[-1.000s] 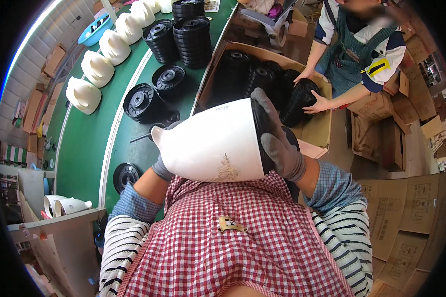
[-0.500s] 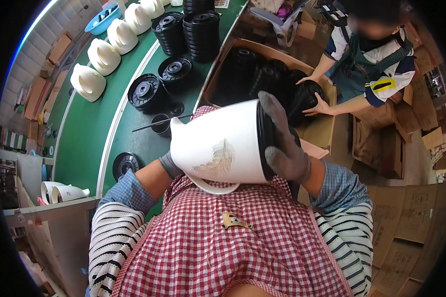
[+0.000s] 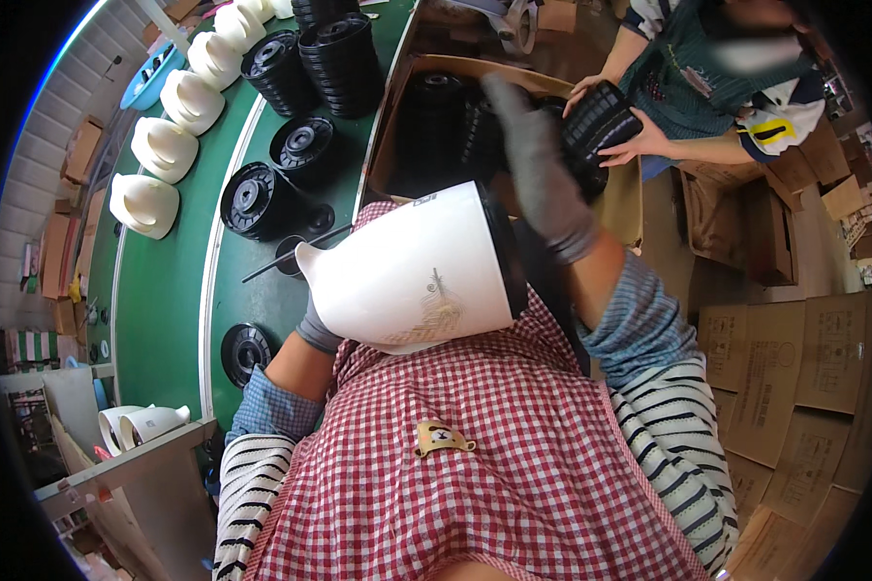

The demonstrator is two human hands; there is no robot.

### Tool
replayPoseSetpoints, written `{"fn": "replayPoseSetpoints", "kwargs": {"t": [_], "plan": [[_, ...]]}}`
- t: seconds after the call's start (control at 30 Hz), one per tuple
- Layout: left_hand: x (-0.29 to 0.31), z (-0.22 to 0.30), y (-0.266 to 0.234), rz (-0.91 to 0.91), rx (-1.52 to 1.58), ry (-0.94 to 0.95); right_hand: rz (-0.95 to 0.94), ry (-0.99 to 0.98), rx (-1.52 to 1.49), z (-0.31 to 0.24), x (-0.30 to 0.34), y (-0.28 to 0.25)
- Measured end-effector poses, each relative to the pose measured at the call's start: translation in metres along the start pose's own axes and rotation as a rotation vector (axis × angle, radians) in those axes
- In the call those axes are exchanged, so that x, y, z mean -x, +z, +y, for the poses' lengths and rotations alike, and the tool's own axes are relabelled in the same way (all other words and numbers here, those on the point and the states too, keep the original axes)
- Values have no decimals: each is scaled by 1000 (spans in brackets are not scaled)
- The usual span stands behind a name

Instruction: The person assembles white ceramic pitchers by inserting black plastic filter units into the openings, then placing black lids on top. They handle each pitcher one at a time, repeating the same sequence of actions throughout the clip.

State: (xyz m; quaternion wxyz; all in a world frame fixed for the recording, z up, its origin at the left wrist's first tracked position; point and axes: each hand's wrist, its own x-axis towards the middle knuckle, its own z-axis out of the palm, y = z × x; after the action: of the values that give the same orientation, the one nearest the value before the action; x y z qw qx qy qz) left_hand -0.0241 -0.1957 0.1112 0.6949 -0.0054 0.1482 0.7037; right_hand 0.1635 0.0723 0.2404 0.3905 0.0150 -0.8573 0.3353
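Note:
A white jug (image 3: 412,271) with a feather print lies on its side in front of my apron, spout to the left and black base (image 3: 502,247) to the right. My grey-gloved left hand (image 3: 318,331) supports it from behind near the spout end; its fingers are hidden by the jug. My right hand (image 3: 543,179), also gloved, is raised just beyond the base, apart from it, with fingers stretched out and slightly blurred. Left of the jug, a small black cup (image 3: 289,256) with a thin rod across it stands on the green bench (image 3: 165,300).
Stacks of black round parts (image 3: 342,68) and a row of white jug tops (image 3: 145,205) stand on the bench. Another person holds black parts (image 3: 601,121) over a cardboard box (image 3: 628,208) at the far right. Brown cartons (image 3: 761,378) are piled at right.
My right hand has come off the jug's black base and swung up and away. The jug has turned, hiding its handle. The other person has lifted a stack of black parts.

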Motion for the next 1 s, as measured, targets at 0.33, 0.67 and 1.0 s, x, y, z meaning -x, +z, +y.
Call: {"fn": "replayPoseSetpoints", "kwargs": {"t": [0.33,0.67,1.0], "plan": [[-25,-1,17,-449,-97,-82,112,105,-364,-10,37,4],[-18,0,54,-84,-72,6,7,448,-733,-32,76,21],[-17,20,-28,-254,129,-118,-35,69,-338,-44,88,22]]}}
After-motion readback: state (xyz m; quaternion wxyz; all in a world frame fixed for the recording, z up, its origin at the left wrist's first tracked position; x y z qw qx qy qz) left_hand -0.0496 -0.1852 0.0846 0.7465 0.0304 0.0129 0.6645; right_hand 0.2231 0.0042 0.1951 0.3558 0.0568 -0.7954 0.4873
